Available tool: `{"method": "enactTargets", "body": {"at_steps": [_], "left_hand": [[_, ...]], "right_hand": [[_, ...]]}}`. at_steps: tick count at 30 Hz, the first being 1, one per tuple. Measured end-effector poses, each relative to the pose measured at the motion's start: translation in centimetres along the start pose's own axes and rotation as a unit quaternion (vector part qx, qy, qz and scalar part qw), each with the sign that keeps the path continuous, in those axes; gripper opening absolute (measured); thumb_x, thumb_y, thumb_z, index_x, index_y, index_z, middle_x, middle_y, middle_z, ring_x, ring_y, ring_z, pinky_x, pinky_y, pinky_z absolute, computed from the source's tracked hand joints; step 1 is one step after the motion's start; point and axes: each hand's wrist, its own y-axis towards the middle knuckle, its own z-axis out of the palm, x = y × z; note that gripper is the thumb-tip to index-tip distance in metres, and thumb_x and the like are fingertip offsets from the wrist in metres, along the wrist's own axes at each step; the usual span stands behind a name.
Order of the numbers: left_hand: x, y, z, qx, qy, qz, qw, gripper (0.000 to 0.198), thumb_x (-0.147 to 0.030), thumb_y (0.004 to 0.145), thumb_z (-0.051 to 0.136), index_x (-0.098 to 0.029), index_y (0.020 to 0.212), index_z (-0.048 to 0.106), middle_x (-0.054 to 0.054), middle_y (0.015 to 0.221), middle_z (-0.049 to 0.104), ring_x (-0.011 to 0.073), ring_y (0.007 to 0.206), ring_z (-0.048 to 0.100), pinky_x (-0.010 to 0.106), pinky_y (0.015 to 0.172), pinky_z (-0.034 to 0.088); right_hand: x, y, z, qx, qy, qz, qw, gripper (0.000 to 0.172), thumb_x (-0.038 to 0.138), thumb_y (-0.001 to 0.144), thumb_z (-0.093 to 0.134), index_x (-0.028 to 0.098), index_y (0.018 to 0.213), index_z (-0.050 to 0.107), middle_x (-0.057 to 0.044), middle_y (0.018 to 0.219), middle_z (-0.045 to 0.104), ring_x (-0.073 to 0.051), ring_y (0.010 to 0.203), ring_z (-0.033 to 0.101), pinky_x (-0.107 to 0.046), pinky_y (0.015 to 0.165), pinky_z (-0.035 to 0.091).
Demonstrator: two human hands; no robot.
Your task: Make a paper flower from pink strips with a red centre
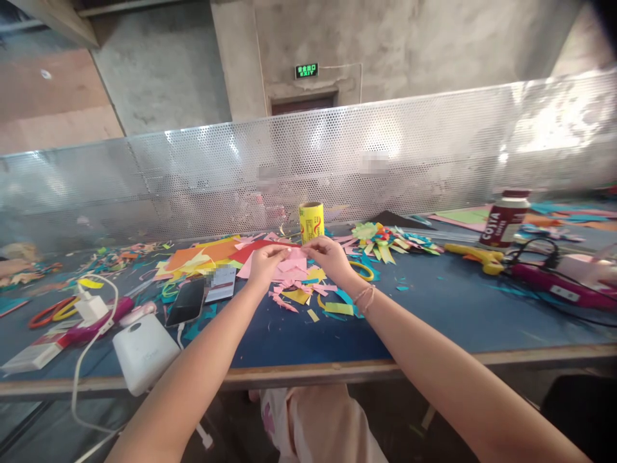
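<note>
My left hand (268, 260) and my right hand (331, 258) are raised close together over the middle of the table, fingertips pinched. Between them is a small piece of pink paper (297, 254), its outline hard to tell from the pink sheets (290, 270) behind it. Curled pink paper strips (284, 301) and yellow scraps lie below the hands. Just behind my right hand stands a yellow cardboard tube (311, 220). Scissors with a yellow handle (362, 271) lie partly hidden by my right wrist.
Left are two phones (186, 302) (221, 284), a white power bank (145, 354), cables and orange-handled scissors (51, 313). A yellow glue gun (477, 257), a brown bottle (505, 220) and a magenta power strip (554, 286) sit right. A perforated metal divider (193, 183) runs behind.
</note>
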Motion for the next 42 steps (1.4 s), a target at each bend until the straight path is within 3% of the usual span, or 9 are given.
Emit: {"method": "enactTargets", "body": {"at_steps": [11, 15, 22, 27, 34, 42], "left_hand": [[0.4, 0.2, 0.0, 0.005, -0.046, -0.006, 0.999, 0.020, -0.030, 0.062, 0.071, -0.016, 0.076, 0.069, 0.003, 0.070, 0.066, 0.0127, 0.065, 0.058, 0.027, 0.068, 0.047], [0.4, 0.3, 0.1, -0.026, -0.082, -0.016, 0.996, 0.021, -0.031, 0.062, 0.071, -0.016, 0.077, 0.067, 0.002, 0.074, 0.066, 0.0121, 0.067, 0.059, 0.027, 0.069, 0.047], [0.0, 0.2, 0.2, 0.005, -0.227, -0.113, 0.967, 0.021, -0.020, 0.055, 0.075, -0.014, 0.072, 0.064, 0.000, 0.070, 0.064, 0.0095, 0.064, 0.058, 0.024, 0.066, 0.046], [-0.6, -0.1, 0.4, 0.017, -0.266, -0.130, 0.955, 0.022, -0.017, 0.055, 0.075, -0.015, 0.070, 0.059, 0.000, 0.073, 0.064, 0.0105, 0.067, 0.061, 0.024, 0.064, 0.046], [-0.6, -0.1, 0.6, 0.021, -0.244, -0.092, 0.965, 0.023, -0.017, 0.051, 0.076, -0.015, 0.063, 0.056, -0.002, 0.069, 0.062, 0.0104, 0.066, 0.060, 0.023, 0.062, 0.047], [0.2, 0.1, 0.4, 0.025, -0.102, 0.015, 0.994, 0.026, -0.024, 0.057, 0.075, -0.016, 0.080, 0.068, 0.005, 0.083, 0.069, 0.0162, 0.081, 0.062, 0.031, 0.078, 0.047]], "right_hand": [[0.0, 0.0, 0.1, -0.006, 0.028, 0.010, 1.000, 0.014, 0.033, 0.072, 0.061, 0.019, 0.071, 0.064, -0.001, 0.070, 0.056, -0.013, 0.064, 0.052, -0.029, 0.060, 0.044], [-0.1, 0.1, 0.0, -0.015, 0.038, 0.014, 0.999, 0.013, 0.032, 0.071, 0.061, 0.019, 0.071, 0.064, -0.001, 0.069, 0.056, -0.013, 0.063, 0.052, -0.028, 0.060, 0.044], [0.3, -0.1, 0.2, -0.011, 0.111, 0.067, 0.992, 0.011, 0.029, 0.068, 0.064, 0.019, 0.070, 0.064, -0.001, 0.069, 0.061, -0.013, 0.066, 0.055, -0.029, 0.065, 0.045], [0.4, -0.3, 0.5, -0.007, 0.192, 0.112, 0.975, 0.015, 0.031, 0.064, 0.069, 0.018, 0.071, 0.066, -0.001, 0.070, 0.063, -0.013, 0.067, 0.056, -0.029, 0.067, 0.047], [0.9, -0.3, 0.6, -0.004, 0.205, 0.106, 0.973, 0.016, 0.032, 0.064, 0.069, 0.018, 0.071, 0.065, 0.000, 0.069, 0.063, -0.012, 0.066, 0.055, -0.028, 0.067, 0.046], [1.0, -0.3, 0.4, -0.015, 0.172, 0.090, 0.981, 0.013, 0.030, 0.066, 0.066, 0.019, 0.070, 0.064, 0.000, 0.067, 0.062, -0.013, 0.066, 0.055, -0.029, 0.067, 0.045]]}}
